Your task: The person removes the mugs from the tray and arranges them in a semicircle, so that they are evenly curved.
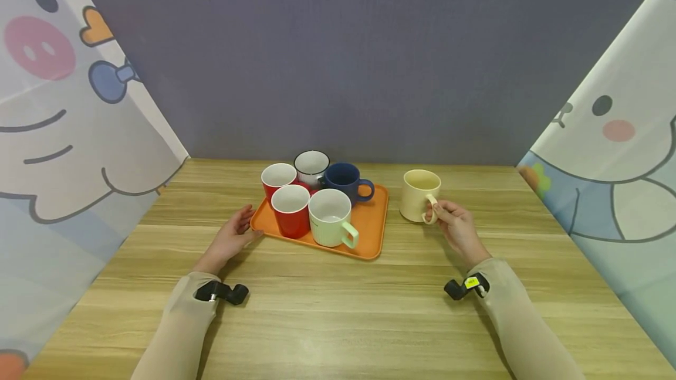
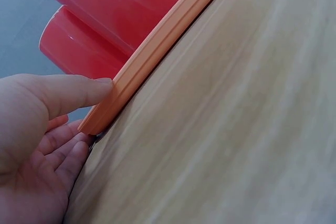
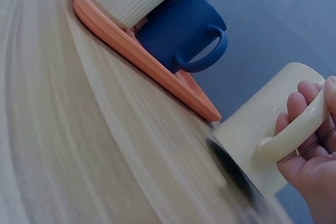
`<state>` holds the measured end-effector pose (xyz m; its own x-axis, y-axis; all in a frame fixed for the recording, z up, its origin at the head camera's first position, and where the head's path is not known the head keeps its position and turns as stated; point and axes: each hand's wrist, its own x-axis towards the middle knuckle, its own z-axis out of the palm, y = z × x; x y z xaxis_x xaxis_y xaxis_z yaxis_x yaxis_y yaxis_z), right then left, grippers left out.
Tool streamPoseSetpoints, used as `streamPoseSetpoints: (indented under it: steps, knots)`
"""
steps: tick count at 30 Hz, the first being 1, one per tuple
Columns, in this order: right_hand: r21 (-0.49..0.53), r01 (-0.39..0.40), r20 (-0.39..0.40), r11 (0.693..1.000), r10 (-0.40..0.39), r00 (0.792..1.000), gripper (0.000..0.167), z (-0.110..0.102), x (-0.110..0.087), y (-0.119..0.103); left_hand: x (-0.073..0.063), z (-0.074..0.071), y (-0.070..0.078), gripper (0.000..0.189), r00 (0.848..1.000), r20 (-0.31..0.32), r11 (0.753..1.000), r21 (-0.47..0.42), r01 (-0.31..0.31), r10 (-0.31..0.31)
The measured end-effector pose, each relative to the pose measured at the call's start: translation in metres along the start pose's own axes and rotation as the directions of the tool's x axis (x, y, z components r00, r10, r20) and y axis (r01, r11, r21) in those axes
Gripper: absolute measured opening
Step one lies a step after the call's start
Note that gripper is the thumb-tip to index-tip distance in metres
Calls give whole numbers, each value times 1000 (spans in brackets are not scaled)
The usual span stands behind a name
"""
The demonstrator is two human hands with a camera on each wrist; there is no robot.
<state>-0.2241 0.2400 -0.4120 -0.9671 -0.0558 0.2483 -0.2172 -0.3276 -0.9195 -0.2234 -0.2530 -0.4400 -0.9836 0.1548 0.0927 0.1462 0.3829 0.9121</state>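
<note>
Wood-grained table (image 1: 338, 315) beneath the left fingers (image 1: 244, 214) and right fingers (image 1: 446, 212), grey backdrop (image 1: 348, 63) beyond both, snout-printed sheet (image 1: 68, 110) left of them, cartoon-printed curtain (image 1: 639, 151) to their right

Grey back wall (image 1: 348, 63); cartoon-printed side panels (image 1: 68, 98); wood-grain tabletop (image 1: 338, 321).

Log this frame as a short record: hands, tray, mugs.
left_hand: left hand, thumb on the rim of the orange tray at its near left corner
right_hand: right hand, fingers curled round the handle of the yellow mug
yellow_mug_position: right of the tray, off it
tray_mugs: five; two red mugs, white mug with dark rim, navy mug, pale green mug
nearest_mug_to_yellow: navy
surface: wood-grain table
</note>
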Motion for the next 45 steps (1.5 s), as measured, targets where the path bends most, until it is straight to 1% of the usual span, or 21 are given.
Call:
streamPoseSetpoints:
  steps: [7,12,18,21,25,31,40,42,45]
  knots:
    - [-21,-24,19,999,25,1000,24,-3,1,0,-3,0,-1,75,1000,-17,1000,-17,5,-5]
    - [-34,-52,26,998,53,998,25,-3,3,-3,-3,-1,-1,74,1000,-25,1000,2,9,-9]
    - [-57,-84,65,995,88,994,29,-3,0,-7,-3,0,0,75,1000,-26,1000,-3,11,-11]
    - [-71,-90,79,993,96,992,29,-4,-2,-7,-4,-1,2,75,1000,-26,1000,12,9,-9]
    - [-86,-96,73,992,103,992,27,-5,-4,-7,-3,-2,4,74,1000,-29,1000,31,4,-3]
    - [-115,-110,74,987,119,990,25,-8,-7,-8,0,-2,-1,73,1000,-25,1000,31,0,1]
    - [-44,-89,87,995,92,992,27,-15,-12,-6,0,0,4,76,1000,-8,1000,-9,5,-5]
    - [-28,-97,86,995,99,991,26,-15,-12,-6,0,0,3,76,1000,-9,1000,-12,8,-8]
    - [-13,-135,96,991,136,986,28,-16,-10,-7,1,0,1,75,1000,-12,1000,-5,8,-8]
